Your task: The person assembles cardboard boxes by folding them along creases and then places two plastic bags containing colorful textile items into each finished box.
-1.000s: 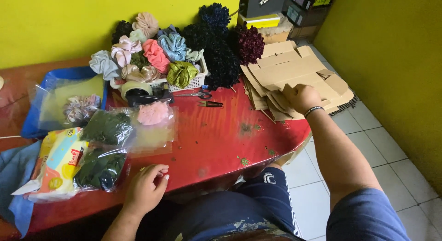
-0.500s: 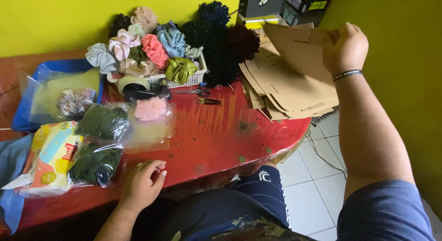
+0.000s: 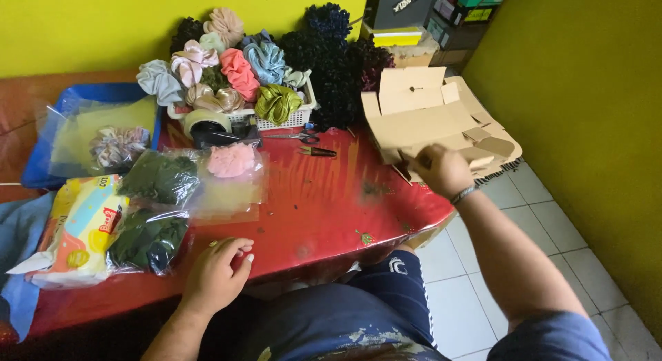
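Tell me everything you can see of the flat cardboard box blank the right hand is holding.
The flat brown cardboard box blank is a die-cut, unfolded sheet with several flaps and a small slot near its upper flap. It looks like plain corrugated card, unprinted on the side showing. It stands tilted, its face toward the camera, above a stack of similar brown cardboard blanks at the right end of the red table. The right hand grips its lower edge.

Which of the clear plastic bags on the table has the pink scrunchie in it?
The clear bag with the pink scrunchie, just below the tape dispenser; the two bags to its left hold dark green ones.
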